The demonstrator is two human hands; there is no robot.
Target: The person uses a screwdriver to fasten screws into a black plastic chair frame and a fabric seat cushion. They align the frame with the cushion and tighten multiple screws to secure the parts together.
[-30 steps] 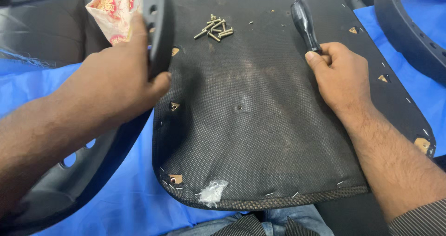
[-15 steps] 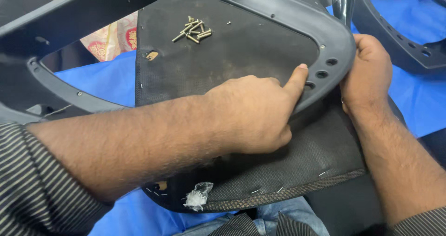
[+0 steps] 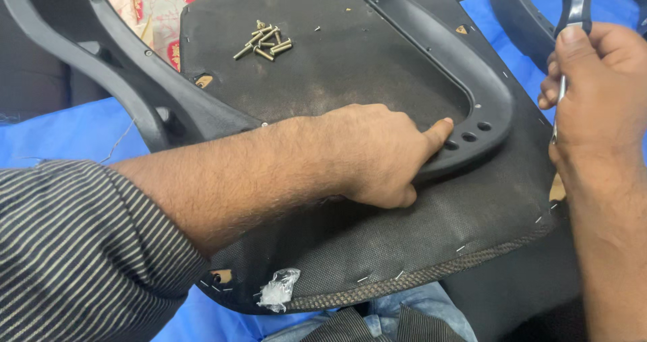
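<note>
1. Black moulded plastic is what my left hand (image 3: 377, 154) is pressing on: I am laying it mostly flat, fingers loosely curled, on the lower curve of the armrest frame (image 3: 431, 66), with my forefinger (image 3: 438, 132) stretched out and touching the rim just beside the row of mounting holes (image 3: 468, 137).
2. Nothing is being gripped by that hand; it is pinning the frame down onto the upturned seat base (image 3: 337, 86), which is resting across my lap.
3. My right hand (image 3: 596, 92) is closing around a screwdriver (image 3: 573, 12), thumb high on its dark handle, off the seat's right edge and apart from the frame.
4. The screwdriver is standing nearly upright, long axis running top to bottom, handle up and the thin shaft pointing down past my palm; the tip is hidden.
5. I am judging the step as lining up the frame's holes over the seat before fastening.
6. The next move, I reckon, is calling for a screw from the pile of screws (image 3: 264, 40) lying near the seat's far edge, well apart from both hands, while the left hand is holding the frame from shifting.
7. The frame's loop is running from the far side toward me, its rounded end nearest my right.
</note>
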